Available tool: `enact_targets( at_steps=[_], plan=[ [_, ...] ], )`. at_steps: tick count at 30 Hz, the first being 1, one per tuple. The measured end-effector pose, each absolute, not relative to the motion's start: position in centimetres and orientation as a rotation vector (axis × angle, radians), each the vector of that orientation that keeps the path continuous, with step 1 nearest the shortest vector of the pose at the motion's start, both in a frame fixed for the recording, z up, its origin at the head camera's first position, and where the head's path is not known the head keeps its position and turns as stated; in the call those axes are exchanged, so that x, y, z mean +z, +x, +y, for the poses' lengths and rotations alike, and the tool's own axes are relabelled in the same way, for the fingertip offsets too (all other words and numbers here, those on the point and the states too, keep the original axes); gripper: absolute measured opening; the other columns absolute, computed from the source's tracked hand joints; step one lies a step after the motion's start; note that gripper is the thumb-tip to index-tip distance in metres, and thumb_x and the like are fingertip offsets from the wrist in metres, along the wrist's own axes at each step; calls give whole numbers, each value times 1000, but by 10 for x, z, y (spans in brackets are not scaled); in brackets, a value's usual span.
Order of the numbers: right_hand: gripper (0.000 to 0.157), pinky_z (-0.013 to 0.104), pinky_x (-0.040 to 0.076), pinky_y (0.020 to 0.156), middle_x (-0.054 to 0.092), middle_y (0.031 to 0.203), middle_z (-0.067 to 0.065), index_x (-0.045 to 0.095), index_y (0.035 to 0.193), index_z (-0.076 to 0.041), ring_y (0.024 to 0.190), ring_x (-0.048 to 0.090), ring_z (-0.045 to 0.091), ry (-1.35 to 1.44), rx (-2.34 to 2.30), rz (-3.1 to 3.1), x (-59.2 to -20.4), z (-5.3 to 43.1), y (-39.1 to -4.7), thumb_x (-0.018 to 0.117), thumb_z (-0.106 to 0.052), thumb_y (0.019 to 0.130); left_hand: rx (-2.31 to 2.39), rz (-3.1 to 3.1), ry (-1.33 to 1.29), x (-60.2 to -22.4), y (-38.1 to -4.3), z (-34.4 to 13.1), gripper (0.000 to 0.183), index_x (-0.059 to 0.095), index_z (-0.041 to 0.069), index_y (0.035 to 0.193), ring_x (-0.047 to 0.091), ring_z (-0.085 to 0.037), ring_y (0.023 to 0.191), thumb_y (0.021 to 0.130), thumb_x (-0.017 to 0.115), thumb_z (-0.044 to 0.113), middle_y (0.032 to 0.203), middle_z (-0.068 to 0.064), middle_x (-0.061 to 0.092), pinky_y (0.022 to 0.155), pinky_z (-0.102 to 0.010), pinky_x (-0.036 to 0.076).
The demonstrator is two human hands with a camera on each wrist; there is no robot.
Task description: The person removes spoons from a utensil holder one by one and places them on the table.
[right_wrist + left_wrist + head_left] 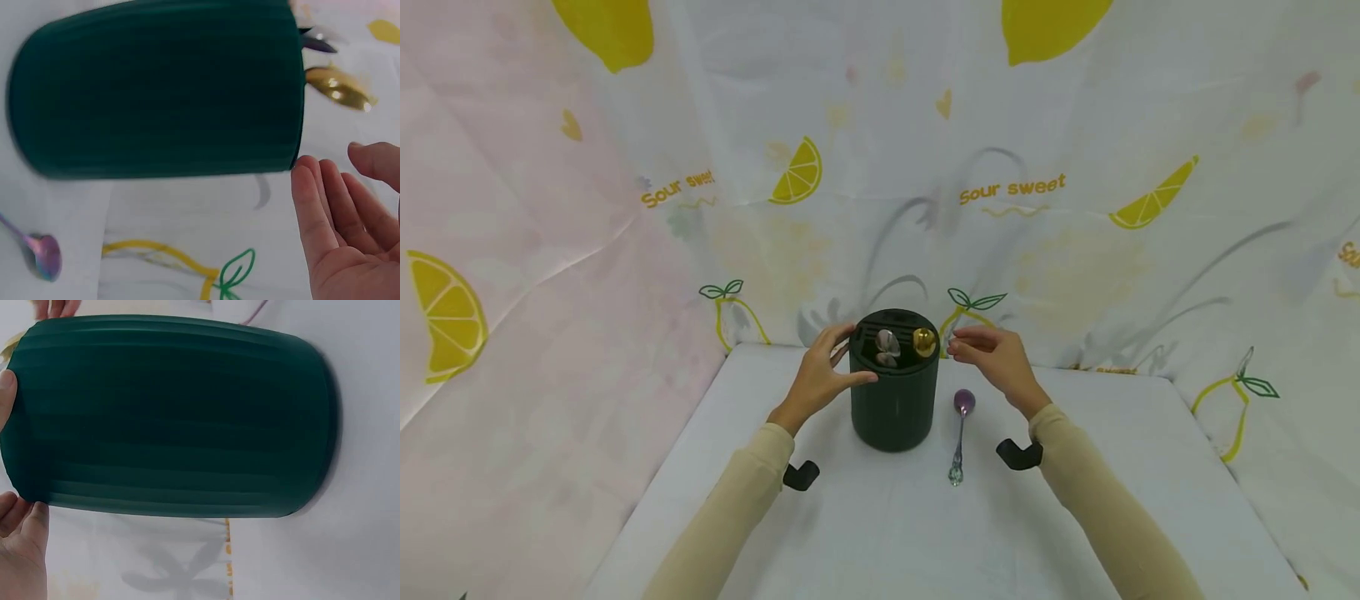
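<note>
A dark green utensil holder (pixel 892 408) stands upright on the table, with silver spoons (pixel 887 343) and a gold spoon (pixel 924 342) sticking out of its slotted top. My left hand (pixel 823 375) grips its rim from the left, thumb at the front and fingers round the far side. To the right of the rim is my right hand (pixel 996 362), thumb apart from the fingers and nothing held. In the right wrist view its extended fingertips (pixel 305 178) come right up to the rim; whether they touch, I cannot tell. The spoon handles are hidden inside the holder.
A spoon (pixel 958 437) with a purple bowl and a clear, ornate handle end lies on the white table (pixel 880 533), right of the holder. Behind the table hangs a lemon-print cloth (pixel 880 108).
</note>
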State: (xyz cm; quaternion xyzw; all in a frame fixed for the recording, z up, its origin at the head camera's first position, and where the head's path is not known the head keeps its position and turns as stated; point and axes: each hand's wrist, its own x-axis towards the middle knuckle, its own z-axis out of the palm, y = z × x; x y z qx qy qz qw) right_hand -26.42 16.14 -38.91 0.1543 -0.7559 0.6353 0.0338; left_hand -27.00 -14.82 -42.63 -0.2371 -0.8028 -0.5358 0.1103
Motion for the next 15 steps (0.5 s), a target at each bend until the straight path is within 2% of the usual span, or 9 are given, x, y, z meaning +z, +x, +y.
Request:
enact_targets(
  at_steps=[4,8,15],
  plan=[
    [34,33,59,86,70,109,17,66,117,5,98,69,29,539,1984,-2315,-384,152,-261,74,-12,89,-1570,-2362,-699,-426,-271,-148,93,40,5,146,39,-19,135,70,88,28,142,-6,40,109,-22,38],
    [29,30,58,87,70,109,11,69,114,-1,98,69,21,552,1902,-2366,-379,144,-260,75,-15,89,-1562,-2366,-704,-426,-271,-147,92,40,5,146,39,-19,135,71,88,29,142,-6,40,109,-22,38],
    [27,30,58,88,69,109,15,71,110,0,99,68,25,567,1900,-2379,-378,136,-262,76,-15,88,-1569,-2372,-698,-427,-270,-148,92,40,6,146,38,-19,136,71,88,29,142,-5,40,109,-22,38]
  ],
)
